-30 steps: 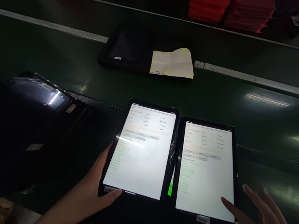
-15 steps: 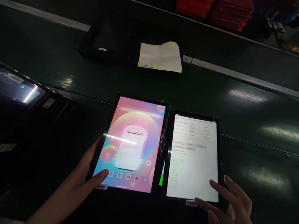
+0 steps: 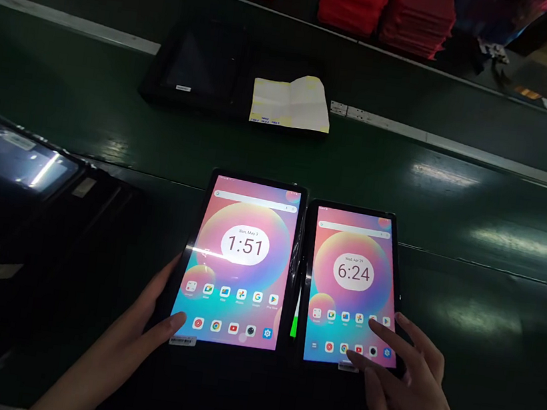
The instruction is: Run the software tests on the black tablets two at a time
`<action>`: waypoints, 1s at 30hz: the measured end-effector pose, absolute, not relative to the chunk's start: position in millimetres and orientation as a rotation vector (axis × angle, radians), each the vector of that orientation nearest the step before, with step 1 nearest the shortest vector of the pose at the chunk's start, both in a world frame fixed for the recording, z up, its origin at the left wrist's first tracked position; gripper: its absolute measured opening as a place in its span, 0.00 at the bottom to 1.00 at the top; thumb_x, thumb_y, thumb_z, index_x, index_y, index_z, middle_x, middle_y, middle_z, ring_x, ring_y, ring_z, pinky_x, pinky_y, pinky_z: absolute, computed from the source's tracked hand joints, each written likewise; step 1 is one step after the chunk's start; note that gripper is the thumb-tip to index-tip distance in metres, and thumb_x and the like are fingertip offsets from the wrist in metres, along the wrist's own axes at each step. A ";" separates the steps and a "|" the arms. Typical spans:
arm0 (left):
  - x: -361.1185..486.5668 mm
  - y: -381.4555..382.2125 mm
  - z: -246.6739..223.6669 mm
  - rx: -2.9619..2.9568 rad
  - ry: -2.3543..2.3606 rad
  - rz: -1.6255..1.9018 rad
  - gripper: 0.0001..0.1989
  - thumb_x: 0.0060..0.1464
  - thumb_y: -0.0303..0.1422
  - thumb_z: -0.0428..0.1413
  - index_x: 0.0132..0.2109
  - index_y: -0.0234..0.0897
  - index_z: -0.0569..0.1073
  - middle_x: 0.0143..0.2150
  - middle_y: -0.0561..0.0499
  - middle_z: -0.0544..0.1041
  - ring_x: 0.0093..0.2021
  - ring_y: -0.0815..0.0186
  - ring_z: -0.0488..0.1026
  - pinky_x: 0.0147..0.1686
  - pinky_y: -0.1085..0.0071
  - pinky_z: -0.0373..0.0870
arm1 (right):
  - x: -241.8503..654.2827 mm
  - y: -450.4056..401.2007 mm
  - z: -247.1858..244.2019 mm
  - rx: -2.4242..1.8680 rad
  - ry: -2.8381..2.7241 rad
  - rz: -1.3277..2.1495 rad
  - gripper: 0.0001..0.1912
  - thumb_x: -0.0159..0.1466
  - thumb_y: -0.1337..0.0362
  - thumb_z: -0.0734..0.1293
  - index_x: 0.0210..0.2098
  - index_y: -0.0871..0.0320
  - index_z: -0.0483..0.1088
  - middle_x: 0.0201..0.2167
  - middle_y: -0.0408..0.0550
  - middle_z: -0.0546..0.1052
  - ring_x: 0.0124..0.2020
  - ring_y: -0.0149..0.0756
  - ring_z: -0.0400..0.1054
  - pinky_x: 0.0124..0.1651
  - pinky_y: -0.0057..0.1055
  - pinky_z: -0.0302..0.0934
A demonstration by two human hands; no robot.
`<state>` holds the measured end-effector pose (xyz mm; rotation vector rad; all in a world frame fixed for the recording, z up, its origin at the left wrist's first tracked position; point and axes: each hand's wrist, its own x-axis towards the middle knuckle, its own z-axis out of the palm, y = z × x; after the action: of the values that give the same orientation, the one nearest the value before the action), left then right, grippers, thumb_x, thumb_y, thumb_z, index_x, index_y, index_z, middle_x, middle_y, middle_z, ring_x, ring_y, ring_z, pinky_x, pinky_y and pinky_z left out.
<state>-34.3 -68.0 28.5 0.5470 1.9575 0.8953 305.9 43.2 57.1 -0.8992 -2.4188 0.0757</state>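
Two lit tablets stand side by side in front of me, both showing a colourful home screen. The left tablet (image 3: 239,274) reads 1:51 and the right tablet (image 3: 349,242) reads 6:24. My left hand (image 3: 149,330) grips the left tablet at its lower left, thumb on the front corner, other fingers mostly hidden along the edge. Over the lower right of the right tablet is my right hand (image 3: 413,388), fingers apart and fingertips at the screen. A small barcode label (image 3: 184,340) sits at the left tablet's bottom edge. Something bright green shows between the tablets.
Several dark tablets in black trays (image 3: 101,209) are stacked at my left. Farther back, a black tray (image 3: 153,85) holds a dark tablet (image 3: 199,61), with a creased paper sheet (image 3: 291,103) beside it. Red cloth stacks (image 3: 355,4) lie beyond the metal strip (image 3: 390,123).
The right tablet's screen went from a white checklist page to the home screen. On the left tablet, a shrinking white window has gone. My right hand shifted slightly left.
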 end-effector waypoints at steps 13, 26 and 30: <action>-49.2 -75.9 20.5 0.410 1.763 1.056 0.43 0.47 0.49 0.72 0.70 0.53 0.72 0.78 0.55 0.62 0.79 0.43 0.51 0.73 0.53 0.59 | 271.5 34.0 58.5 -0.858 -2.463 0.182 0.14 0.68 0.74 0.66 0.41 0.50 0.80 0.50 0.48 0.82 0.69 0.48 0.63 0.65 0.45 0.64; -44.0 -70.4 21.9 0.474 1.812 1.030 0.46 0.50 0.46 0.70 0.73 0.48 0.68 0.78 0.49 0.62 0.79 0.45 0.51 0.73 0.57 0.59 | 272.4 40.0 71.6 -0.791 -2.395 0.266 0.13 0.71 0.69 0.63 0.41 0.52 0.80 0.44 0.50 0.79 0.58 0.44 0.73 0.54 0.37 0.72; -62.6 -74.5 12.4 0.407 1.818 0.926 0.48 0.44 0.49 0.73 0.72 0.52 0.69 0.78 0.52 0.62 0.79 0.45 0.54 0.72 0.55 0.59 | 270.5 19.3 83.9 -0.885 -2.222 0.546 0.15 0.75 0.62 0.61 0.37 0.47 0.77 0.28 0.44 0.76 0.32 0.35 0.75 0.39 0.32 0.76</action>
<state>-62.6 -74.5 12.4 0.4067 1.8180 0.9264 270.5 19.3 83.9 -0.8853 -2.2223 0.5461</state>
